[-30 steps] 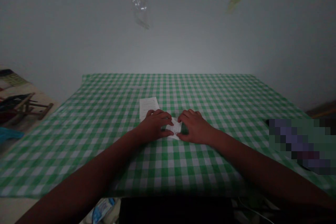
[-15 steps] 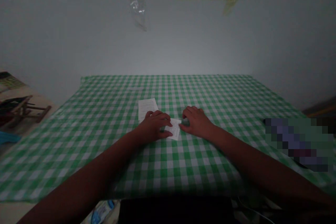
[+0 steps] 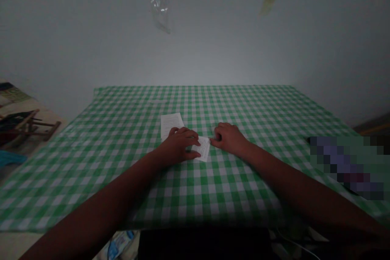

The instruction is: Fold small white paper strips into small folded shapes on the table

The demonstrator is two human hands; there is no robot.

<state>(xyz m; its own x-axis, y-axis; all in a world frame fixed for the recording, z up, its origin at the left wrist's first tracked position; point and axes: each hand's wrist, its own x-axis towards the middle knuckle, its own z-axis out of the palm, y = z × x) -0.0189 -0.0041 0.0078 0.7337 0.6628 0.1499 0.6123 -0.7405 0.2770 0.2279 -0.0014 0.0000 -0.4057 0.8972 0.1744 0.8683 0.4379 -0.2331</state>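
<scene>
A small white piece of printed paper lies flat on the checked cloth, between my hands. My left hand rests over its left part, thumb and fingers spread apart and pressing on it. At the paper's upper right corner, my right hand is closed, fingers curled and the thumb tip meeting the corner in a pinch. Just behind my left hand lies a second printed sheet, its lower part hidden by that hand.
A green and white checked tablecloth covers the table, which stands against a grey wall. A pixelated object lies at the right edge. On the floor at left is a wooden frame; a blue and white packet lies below the table.
My right hand has shifted slightly right, and its fingers have curled in more at the paper's corner. My left hand and both papers stay put.
</scene>
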